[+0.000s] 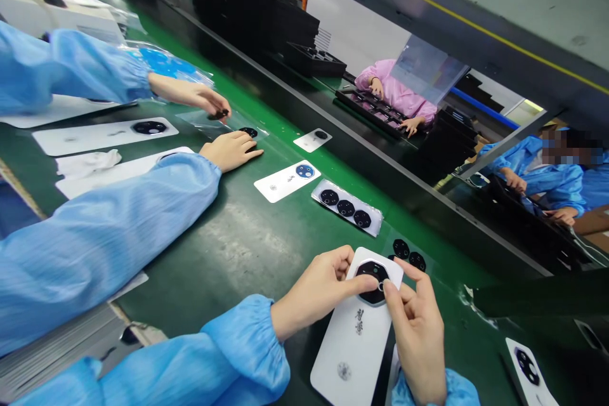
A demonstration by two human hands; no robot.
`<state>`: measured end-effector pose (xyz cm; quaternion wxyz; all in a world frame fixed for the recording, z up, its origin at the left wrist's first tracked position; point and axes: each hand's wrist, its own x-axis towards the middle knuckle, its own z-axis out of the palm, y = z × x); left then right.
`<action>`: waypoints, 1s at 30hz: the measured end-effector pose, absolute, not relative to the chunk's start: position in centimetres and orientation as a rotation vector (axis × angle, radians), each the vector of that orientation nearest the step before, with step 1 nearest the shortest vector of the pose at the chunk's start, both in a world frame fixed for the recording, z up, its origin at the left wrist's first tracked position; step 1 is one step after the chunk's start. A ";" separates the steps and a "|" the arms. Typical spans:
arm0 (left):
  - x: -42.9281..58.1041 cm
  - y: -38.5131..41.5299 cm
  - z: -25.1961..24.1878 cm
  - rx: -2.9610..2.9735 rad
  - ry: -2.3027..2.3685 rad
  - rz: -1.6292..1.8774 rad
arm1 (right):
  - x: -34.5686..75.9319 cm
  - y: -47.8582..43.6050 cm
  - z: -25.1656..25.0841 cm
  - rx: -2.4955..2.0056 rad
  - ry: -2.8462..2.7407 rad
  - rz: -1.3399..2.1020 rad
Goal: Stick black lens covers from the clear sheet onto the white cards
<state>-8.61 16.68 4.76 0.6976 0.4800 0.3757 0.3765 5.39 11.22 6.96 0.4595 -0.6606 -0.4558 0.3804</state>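
A white phone back cover [349,355] with dark printed characters is tilted up between my two hands. My left hand [323,288] grips its upper left edge, the thumb lying on the black camera lens cover [366,271] near the top. From the other side, my right hand [416,323] holds the upper right edge, its thumb pressed at the lens cover's lower right rim. Just beyond, loose black lens covers [417,261] lie on a clear film. Further left is a strip [346,208] carrying three black lens covers.
At left, a co-worker's blue sleeves [118,222] and hands [228,151] reach over the green bench [228,247]. White covers [288,181] lie along it, another [528,371] at lower right. A raised ledge [380,171] runs behind; people work beyond, one in pink [392,92].
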 end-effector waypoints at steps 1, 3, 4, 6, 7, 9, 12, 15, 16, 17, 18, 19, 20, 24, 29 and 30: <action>-8.5 16.6 4.7 1.079 0.844 0.840 | 5.4 11.2 6.8 -1.622 -1.122 0.938; -8.4 16.5 4.5 1.120 0.842 0.848 | 5.4 11.1 6.6 -1.587 -1.099 0.968; -8.4 16.4 4.4 1.144 0.841 0.857 | 5.4 11.1 6.6 -1.561 -1.078 0.997; -8.5 16.4 4.4 1.179 0.860 0.875 | 5.6 11.2 6.7 -1.508 -1.028 1.069; -8.5 16.3 4.4 1.190 0.877 0.882 | 5.7 11.3 6.8 -1.486 -1.008 1.101; -8.4 16.2 4.5 1.198 0.896 0.888 | 6.0 11.3 7.0 -1.453 -0.972 1.153; -7.9 15.9 4.6 1.193 0.897 0.891 | 6.5 10.6 6.9 -1.425 -0.916 1.184; -7.3 15.7 4.7 1.179 0.883 0.902 | 7.0 8.8 5.9 -1.401 -0.913 1.257; -7.2 15.7 4.7 1.173 0.875 0.901 | 7.2 8.2 5.5 -1.388 -0.928 1.295; -7.1 15.7 4.8 1.165 0.868 0.896 | 7.5 7.6 5.2 -1.378 -0.941 1.330; -7.0 15.8 4.9 1.155 0.861 0.885 | 7.8 7.2 5.0 -1.375 -0.951 1.348; -7.0 15.8 5.0 1.141 0.859 0.874 | 8.4 7.1 5.0 -1.388 -0.965 1.325; -7.0 15.9 5.1 1.132 0.866 0.872 | 9.1 7.2 5.2 -1.415 -0.976 1.263; -6.6 15.5 4.7 1.315 0.974 0.933 | 14.4 11.0 7.2 -1.526 -0.964 0.884; -4.7 13.1 2.7 1.923 0.784 0.733 | 21.5 19.6 7.8 -1.645 -0.898 0.703; -4.2 12.6 2.3 2.006 0.723 0.666 | 22.3 21.1 7.4 -1.675 -0.897 0.698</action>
